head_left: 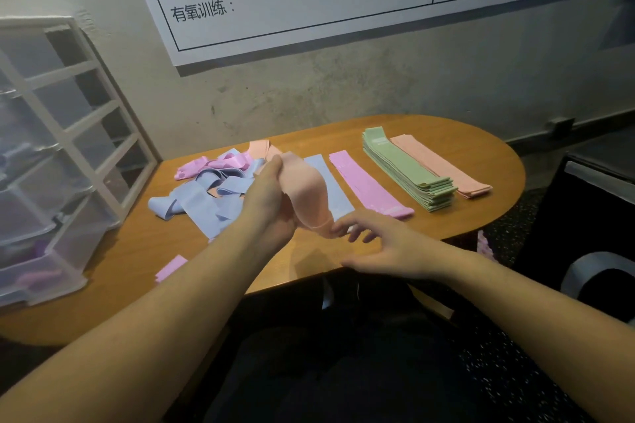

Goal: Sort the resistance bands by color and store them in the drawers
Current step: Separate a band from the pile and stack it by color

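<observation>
A gym back room: training-plan whiteboard [309, 0], resistance bands [407, 172].

My rounded orange wooden table [446, 144] carries a tall stack of green bands [405, 170]; right of it a peach stack [443, 165], left of it pink [369, 184] and blue [331, 182] bands, then a tangled blue-and-pink heap [206, 189].
</observation>
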A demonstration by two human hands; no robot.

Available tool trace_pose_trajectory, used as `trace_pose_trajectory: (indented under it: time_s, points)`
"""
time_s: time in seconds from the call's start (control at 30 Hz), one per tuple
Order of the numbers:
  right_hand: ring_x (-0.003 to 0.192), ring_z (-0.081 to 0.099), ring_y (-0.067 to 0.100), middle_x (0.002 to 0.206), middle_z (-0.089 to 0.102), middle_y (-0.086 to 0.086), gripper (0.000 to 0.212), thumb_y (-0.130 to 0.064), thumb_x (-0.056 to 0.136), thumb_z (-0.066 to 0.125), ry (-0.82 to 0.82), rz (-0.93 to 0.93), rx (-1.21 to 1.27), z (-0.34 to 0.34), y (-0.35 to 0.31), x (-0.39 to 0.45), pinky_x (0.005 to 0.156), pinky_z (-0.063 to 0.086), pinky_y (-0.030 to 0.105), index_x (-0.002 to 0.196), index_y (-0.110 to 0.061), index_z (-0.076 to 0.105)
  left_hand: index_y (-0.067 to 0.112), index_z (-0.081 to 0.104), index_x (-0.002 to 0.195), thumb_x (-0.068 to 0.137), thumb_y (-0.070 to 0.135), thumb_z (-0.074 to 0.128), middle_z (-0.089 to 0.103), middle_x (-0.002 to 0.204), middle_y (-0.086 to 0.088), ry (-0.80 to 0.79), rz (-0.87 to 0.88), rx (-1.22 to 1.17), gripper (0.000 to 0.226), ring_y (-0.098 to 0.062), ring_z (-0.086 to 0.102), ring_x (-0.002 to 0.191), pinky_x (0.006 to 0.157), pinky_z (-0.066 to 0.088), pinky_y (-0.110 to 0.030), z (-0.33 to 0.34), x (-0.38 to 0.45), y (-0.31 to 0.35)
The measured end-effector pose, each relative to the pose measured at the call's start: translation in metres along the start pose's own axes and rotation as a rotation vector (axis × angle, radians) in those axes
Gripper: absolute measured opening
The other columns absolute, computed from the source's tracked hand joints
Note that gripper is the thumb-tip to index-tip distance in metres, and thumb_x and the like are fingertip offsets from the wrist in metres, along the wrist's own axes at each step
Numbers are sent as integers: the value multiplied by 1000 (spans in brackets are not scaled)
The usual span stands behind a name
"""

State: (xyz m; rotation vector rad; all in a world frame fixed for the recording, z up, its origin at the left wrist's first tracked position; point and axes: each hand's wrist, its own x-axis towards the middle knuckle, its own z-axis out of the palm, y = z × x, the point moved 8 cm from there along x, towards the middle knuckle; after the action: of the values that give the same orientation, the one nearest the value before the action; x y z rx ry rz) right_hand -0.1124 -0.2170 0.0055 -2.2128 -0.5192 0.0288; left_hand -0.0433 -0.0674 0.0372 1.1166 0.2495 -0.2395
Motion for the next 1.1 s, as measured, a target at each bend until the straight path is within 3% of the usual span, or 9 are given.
trace_pose_trajectory:
  time_s: [0.13, 0.33, 0.4, 0.57, 0.7, 0.83, 0.9, 1.0, 1.1]
  points:
    - [104, 54, 8, 118, 46, -20, 62, -32, 82, 80, 142, -89, -62, 0, -6, 4, 92, 49, 30, 120, -50, 35, 16, 58, 129, 101, 43, 55, 71, 113, -5, -24, -27, -17, 40, -21, 68, 94, 73, 54, -33, 4, -5, -2]
    - [102, 45, -9, 109, 42, -29, 63, -31, 84, 79, 144, -152, -187, -5, -17, 10, 81, 37, 6, 129, -50, 40, 15, 59, 126, 101, 43, 54, 72, 107, -5, -60, -50, -27, 39, -19, 69, 92, 79, 55, -35, 6, -4, -3]
    - [105, 45, -5, 111, 43, -24, 49, -35, 83, 78, 171, -191, -178, -7, -19, 10, 87, 39, 11, 121, -46, 51, 14, 58, 127, 102, 43, 52, 71, 106, -6, -72, -50, -20, 39, -19, 69, 92, 74, 55, -34, 6, -5, -4]
    - [127, 38, 9, 135, 43, -18, 17, -49, 82, 69, 137, -241, -362, 0, -14, 7, 105, 38, 52, 91, -35, 66, 14, 56, 131, 102, 41, 52, 71, 110, -6, -38, -43, -76, 39, -19, 68, 94, 68, 55, -31, 2, -4, -2]
    - [134, 40, 8, 139, 50, -24, 20, -43, 83, 72, 137, -345, -240, -5, -27, -4, 107, 37, 46, 97, -28, 72, 13, 56, 131, 104, 34, 50, 69, 107, -5, -5, -7, -95, 35, -18, 67, 91, 65, 57, -31, -9, 4, 8]
    - [127, 52, 13, 126, 62, -16, 15, -35, 82, 78, 268, -362, -70, -20, -37, -9, 105, 39, 33, 91, -23, 75, 7, 61, 112, 102, 23, 55, 63, 112, -9, 77, -14, -181, 19, -20, 63, 96, 96, 55, -31, -28, 16, 11]
    - [114, 60, 12, 109, 68, -13, 12, -24, 82, 80, 216, -281, 109, -23, -35, -7, 97, 42, 22, 91, -26, 73, 8, 60, 110, 103, 20, 54, 63, 113, -11, 100, -25, -188, 16, -19, 64, 94, 91, 57, -29, -35, 17, 10]
    - [98, 64, 8, 94, 71, -11, 21, -6, 84, 78, 151, -215, 203, -22, -33, -5, 89, 41, 13, 89, -24, 70, 7, 54, 124, 103, 21, 54, 69, 112, -12, 136, -45, -209, 26, -19, 69, 89, 61, 61, -26, -43, 19, 5]
    - [91, 68, 20, 89, 74, -3, 16, 1, 85, 76, 241, -218, 273, -29, -29, -4, 89, 49, 24, 88, -13, 71, 6, 55, 126, 103, 19, 53, 68, 105, -11, 157, -24, -191, 26, -20, 69, 87, 73, 62, -29, -48, 20, 7]
